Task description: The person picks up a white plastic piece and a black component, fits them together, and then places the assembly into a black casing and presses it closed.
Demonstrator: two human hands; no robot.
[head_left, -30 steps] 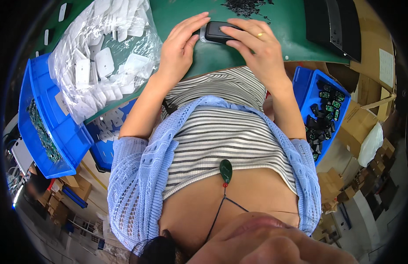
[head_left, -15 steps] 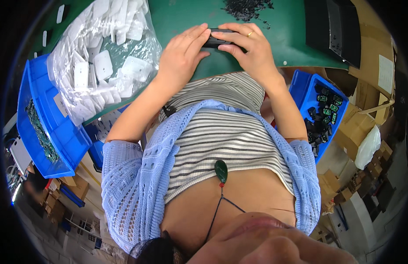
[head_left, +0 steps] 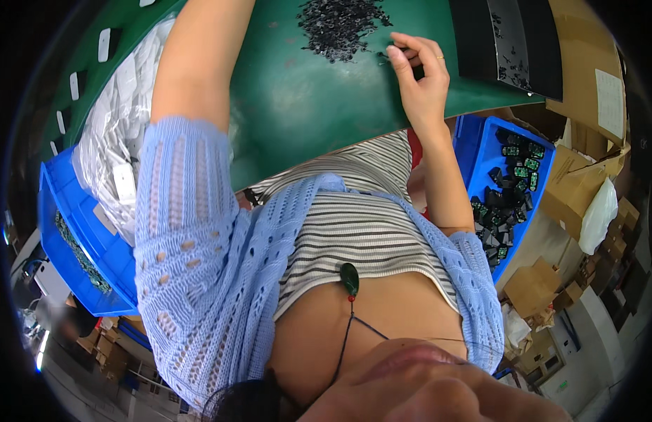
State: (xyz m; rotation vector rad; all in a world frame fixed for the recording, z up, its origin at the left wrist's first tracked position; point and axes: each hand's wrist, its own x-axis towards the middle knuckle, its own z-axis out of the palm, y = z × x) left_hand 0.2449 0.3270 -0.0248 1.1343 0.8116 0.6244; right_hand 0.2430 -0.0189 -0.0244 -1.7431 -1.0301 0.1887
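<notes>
My left arm stretches up and out past the top edge, so my left hand and anything in it are out of view. At the right side of a heap of small black parts, my right hand hovers over the green table. Its fingers are curled and the thumb is drawn in towards the index finger. Whatever lies between those fingertips is too small to make out. A few loose black bits are near the thumb. The black case seen earlier does not show.
Left of the table is a clear plastic bag of white plates, beside blue bins. White-topped pieces stand in a row at far left. A black tray lies at right, above a blue bin of black parts with green boards.
Both hands were together on a black case. My left arm has since reached forward out of view, while my right hand has come to the heap of small parts.
</notes>
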